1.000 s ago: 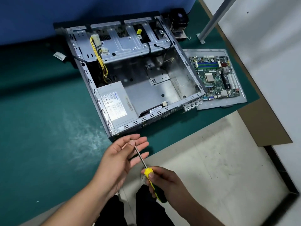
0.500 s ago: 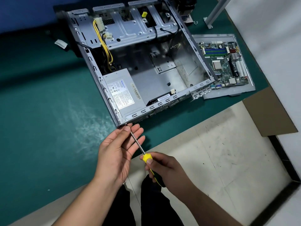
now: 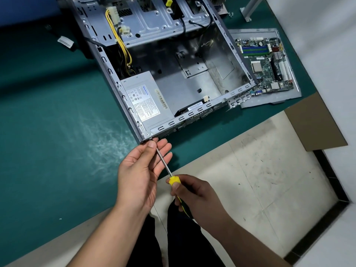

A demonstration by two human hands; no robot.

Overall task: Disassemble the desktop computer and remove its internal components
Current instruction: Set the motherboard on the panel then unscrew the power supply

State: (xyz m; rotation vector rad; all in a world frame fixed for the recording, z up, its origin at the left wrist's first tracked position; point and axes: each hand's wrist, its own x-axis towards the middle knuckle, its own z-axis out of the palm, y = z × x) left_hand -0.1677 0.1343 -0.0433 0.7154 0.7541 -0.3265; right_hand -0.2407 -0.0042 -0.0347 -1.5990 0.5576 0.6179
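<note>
The right hand (image 3: pixel 194 197) curls round the yellow handle of the screwdriver (image 3: pixel 169 175). Its shaft runs up and to the left, the tip at the near corner of the computer case (image 3: pixel 194 78), seemingly on a screw there. The left hand (image 3: pixel 142 170), fingers relaxed, steadies the shaft near the tip. The case lies open on the green table (image 3: pixel 48 122), power supply (image 3: pixel 146 101) in that corner, motherboard (image 3: pixel 267 64) beside it.

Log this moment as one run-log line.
right hand grips screwdriver | left hand steadies shaft | tip at case corner | power supply inside
</note>
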